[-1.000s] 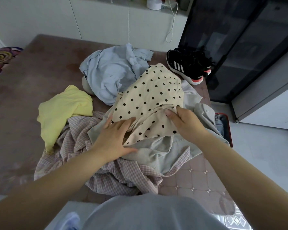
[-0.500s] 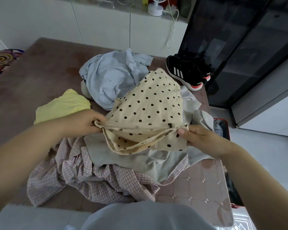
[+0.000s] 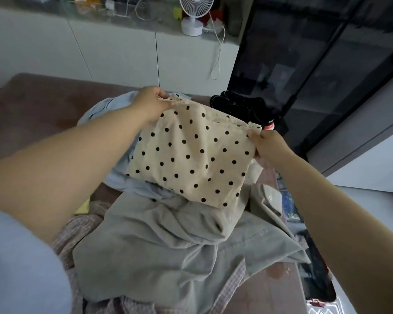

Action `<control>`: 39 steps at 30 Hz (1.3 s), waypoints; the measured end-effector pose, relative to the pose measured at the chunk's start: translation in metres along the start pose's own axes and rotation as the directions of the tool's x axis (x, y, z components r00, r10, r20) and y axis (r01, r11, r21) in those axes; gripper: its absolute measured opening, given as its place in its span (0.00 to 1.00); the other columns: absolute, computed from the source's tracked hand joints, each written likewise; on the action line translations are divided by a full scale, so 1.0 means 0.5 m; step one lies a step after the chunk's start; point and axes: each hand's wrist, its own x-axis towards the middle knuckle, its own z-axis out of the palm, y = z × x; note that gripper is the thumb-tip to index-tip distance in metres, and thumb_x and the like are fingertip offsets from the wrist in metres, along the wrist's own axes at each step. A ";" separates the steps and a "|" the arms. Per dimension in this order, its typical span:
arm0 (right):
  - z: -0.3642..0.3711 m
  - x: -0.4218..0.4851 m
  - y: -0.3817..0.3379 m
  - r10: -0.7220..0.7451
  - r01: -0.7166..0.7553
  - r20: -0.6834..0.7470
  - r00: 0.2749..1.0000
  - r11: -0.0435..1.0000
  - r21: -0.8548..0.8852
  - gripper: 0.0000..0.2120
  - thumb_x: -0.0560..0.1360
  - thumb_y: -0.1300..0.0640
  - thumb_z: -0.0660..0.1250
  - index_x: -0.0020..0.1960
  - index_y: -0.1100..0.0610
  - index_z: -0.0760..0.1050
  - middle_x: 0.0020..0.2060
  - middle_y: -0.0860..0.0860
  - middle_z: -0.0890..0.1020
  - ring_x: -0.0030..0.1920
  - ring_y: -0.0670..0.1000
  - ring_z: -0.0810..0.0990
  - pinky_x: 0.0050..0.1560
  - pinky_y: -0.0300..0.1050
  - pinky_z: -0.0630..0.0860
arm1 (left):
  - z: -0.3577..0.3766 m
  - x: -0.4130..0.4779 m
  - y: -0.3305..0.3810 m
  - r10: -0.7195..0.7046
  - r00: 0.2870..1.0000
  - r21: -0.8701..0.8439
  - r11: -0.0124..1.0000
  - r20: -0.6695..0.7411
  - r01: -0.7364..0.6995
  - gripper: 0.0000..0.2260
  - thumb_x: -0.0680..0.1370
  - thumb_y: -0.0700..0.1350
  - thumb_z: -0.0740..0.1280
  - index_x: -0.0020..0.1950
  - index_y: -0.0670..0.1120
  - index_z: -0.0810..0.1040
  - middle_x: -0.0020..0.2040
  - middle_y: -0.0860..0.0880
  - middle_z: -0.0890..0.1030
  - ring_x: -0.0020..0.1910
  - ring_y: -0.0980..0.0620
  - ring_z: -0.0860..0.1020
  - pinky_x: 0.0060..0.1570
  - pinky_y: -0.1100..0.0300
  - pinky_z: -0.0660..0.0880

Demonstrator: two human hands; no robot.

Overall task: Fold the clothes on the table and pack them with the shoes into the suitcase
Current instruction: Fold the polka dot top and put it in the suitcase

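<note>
A cream garment with black polka dots [image 3: 191, 155] hangs stretched by its elastic waistband above the pile. My left hand [image 3: 153, 103] grips the waistband's left end and my right hand [image 3: 266, 143] grips its right end. Under it lie a grey-green shirt [image 3: 168, 241], a light blue garment [image 3: 127, 177], a pink checked shirt [image 3: 77, 225] and a sliver of a yellow garment [image 3: 84, 208], all on the brown table [image 3: 36, 114]. Black sneakers [image 3: 243, 107] sit at the table's far right corner. The open suitcase [image 3: 313, 252] lies on the floor at the right, mostly hidden by my right arm.
White cabinets [image 3: 114, 55] run behind the table, with a small white fan [image 3: 194, 14] and a dangling cable on top. A dark glass cabinet [image 3: 315, 64] stands at the right, beyond the sneakers.
Both hands have lifted the polka-dot garment off the pile and pulled its waistband taut and farther from me. My view has tilted up towards the cabinets.
</note>
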 end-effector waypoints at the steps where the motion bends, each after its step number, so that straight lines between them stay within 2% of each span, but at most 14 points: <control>1: 0.004 0.025 0.004 0.006 -0.007 -0.023 1.000 0.999 -0.053 0.17 0.79 0.49 0.57 0.39 0.60 0.72 0.29 0.53 0.75 0.33 0.54 0.75 0.37 0.44 0.75 | 0.015 0.023 0.002 -0.003 1.000 0.024 1.000 -0.028 0.004 0.10 0.74 0.47 0.70 0.53 0.48 0.74 0.48 0.49 0.74 0.40 0.54 0.73 0.34 0.65 0.66; 3: 0.019 0.065 0.013 0.013 -0.019 -0.075 0.997 0.996 -0.087 0.17 0.80 0.51 0.56 0.41 0.62 0.72 0.29 0.53 0.73 0.32 0.54 0.73 0.37 0.45 0.71 | 0.042 0.062 -0.008 -0.023 0.998 0.074 0.997 -0.059 0.028 0.10 0.74 0.47 0.69 0.53 0.47 0.75 0.51 0.47 0.76 0.50 0.49 0.75 0.41 0.62 0.67; 6: 0.051 0.089 0.031 0.086 -0.079 -0.066 0.994 0.991 0.105 0.11 0.80 0.57 0.55 0.44 0.59 0.72 0.34 0.54 0.77 0.33 0.51 0.76 0.39 0.45 0.72 | 0.078 0.084 -0.037 -0.049 0.997 0.120 0.991 -0.057 0.055 0.17 0.77 0.48 0.66 0.62 0.42 0.72 0.60 0.43 0.76 0.58 0.45 0.74 0.51 0.61 0.67; 8: 0.075 0.071 0.046 0.112 -0.112 0.006 0.994 0.987 0.115 0.13 0.79 0.53 0.57 0.55 0.61 0.73 0.40 0.53 0.78 0.39 0.52 0.78 0.41 0.44 0.74 | 0.085 0.063 -0.059 -0.027 0.999 0.143 0.989 -0.018 0.029 0.21 0.78 0.47 0.64 0.69 0.42 0.65 0.64 0.42 0.74 0.63 0.45 0.72 0.57 0.60 0.66; 12: 0.093 -0.039 0.092 0.151 -0.161 0.120 0.981 0.984 0.079 0.28 0.74 0.42 0.63 0.68 0.55 0.61 0.51 0.48 0.76 0.53 0.52 0.77 0.54 0.47 0.71 | 0.044 -0.045 -0.119 0.386 0.923 0.275 0.887 -0.001 -0.371 0.22 0.76 0.54 0.63 0.65 0.43 0.70 0.61 0.46 0.76 0.61 0.44 0.72 0.61 0.54 0.64; 14: 0.097 -0.097 0.101 0.187 -0.210 0.173 0.967 0.969 0.127 0.28 0.73 0.41 0.66 0.65 0.55 0.64 0.52 0.49 0.78 0.50 0.49 0.76 0.50 0.43 0.70 | 0.018 -0.111 -0.157 0.546 0.829 0.313 0.771 0.121 -0.554 0.24 0.74 0.63 0.59 0.62 0.48 0.73 0.58 0.58 0.75 0.59 0.49 0.72 0.63 0.57 0.61; 17: 0.123 -0.135 0.109 0.187 -0.209 0.176 0.966 0.972 0.111 0.19 0.72 0.44 0.67 0.53 0.57 0.71 0.42 0.46 0.77 0.41 0.43 0.75 0.38 0.37 0.67 | 0.009 -0.184 -0.216 0.503 0.793 0.433 0.664 0.344 -0.609 0.32 0.69 0.72 0.55 0.67 0.55 0.66 0.65 0.61 0.69 0.66 0.51 0.64 0.71 0.58 0.46; 19: 0.142 -0.140 0.105 0.178 -0.190 0.113 0.977 0.976 0.107 0.14 0.74 0.48 0.67 0.44 0.57 0.69 0.36 0.46 0.73 0.37 0.46 0.72 0.33 0.37 0.64 | 0.015 -0.201 -0.240 0.446 0.792 0.542 0.577 0.417 -0.611 0.33 0.69 0.67 0.60 0.70 0.54 0.63 0.68 0.51 0.71 0.67 0.47 0.65 0.71 0.57 0.42; 21: 0.148 -0.138 0.096 0.167 -0.171 0.040 0.985 0.975 0.140 0.12 0.76 0.52 0.64 0.38 0.56 0.65 0.33 0.48 0.70 0.36 0.50 0.70 0.32 0.40 0.63 | 0.025 -0.200 -0.244 0.448 0.802 0.611 0.523 0.396 -0.594 0.33 0.67 0.53 0.73 0.68 0.51 0.65 0.63 0.46 0.76 0.61 0.44 0.75 0.71 0.61 0.40; 25: 0.098 -0.147 0.069 0.150 -0.135 -0.093 0.984 0.980 0.149 0.07 0.78 0.56 0.59 0.44 0.59 0.67 0.35 0.50 0.73 0.37 0.51 0.71 0.36 0.45 0.69 | 0.025 -0.190 -0.206 0.520 0.776 0.648 0.460 0.357 -0.607 0.34 0.57 0.34 0.79 0.61 0.47 0.76 0.49 0.46 0.83 0.45 0.43 0.83 0.64 0.57 0.55; 27: 0.051 -0.168 0.071 0.105 -0.082 -0.191 0.976 0.989 0.125 0.08 0.77 0.58 0.57 0.46 0.63 0.68 0.37 0.54 0.74 0.38 0.53 0.72 0.39 0.46 0.70 | 0.007 -0.209 -0.164 0.613 0.701 0.640 0.382 0.365 -0.667 0.31 0.56 0.35 0.80 0.57 0.46 0.79 0.44 0.47 0.84 0.41 0.44 0.83 0.58 0.56 0.60; 30: -0.019 -0.238 0.090 0.004 0.017 -0.268 0.963 0.997 0.078 0.12 0.77 0.60 0.58 0.35 0.60 0.63 0.29 0.53 0.66 0.31 0.52 0.63 0.30 0.41 0.62 | -0.028 -0.285 -0.094 0.739 0.569 0.591 0.290 0.361 -0.753 0.30 0.54 0.39 0.81 0.55 0.47 0.79 0.42 0.47 0.83 0.39 0.45 0.82 0.55 0.56 0.63; 35: -0.065 -0.401 0.203 -0.022 0.013 -0.167 0.986 0.998 -0.055 0.17 0.78 0.60 0.60 0.32 0.58 0.61 0.26 0.50 0.64 0.28 0.49 0.60 0.29 0.43 0.58 | 0.018 -0.497 -0.110 0.702 0.465 0.476 0.202 0.539 -0.856 0.24 0.63 0.45 0.72 0.58 0.52 0.75 0.37 0.54 0.77 0.36 0.52 0.78 0.57 0.57 0.66; 39: -0.004 -0.487 0.358 0.123 -0.119 0.002 0.992 0.964 -0.238 0.06 0.80 0.58 0.57 0.44 0.56 0.70 0.35 0.48 0.76 0.36 0.49 0.74 0.34 0.35 0.68 | 0.106 -0.608 -0.185 0.546 0.471 0.411 0.237 0.693 -0.880 0.33 0.49 0.44 0.81 0.52 0.57 0.79 0.34 0.58 0.75 0.34 0.57 0.77 0.52 0.58 0.76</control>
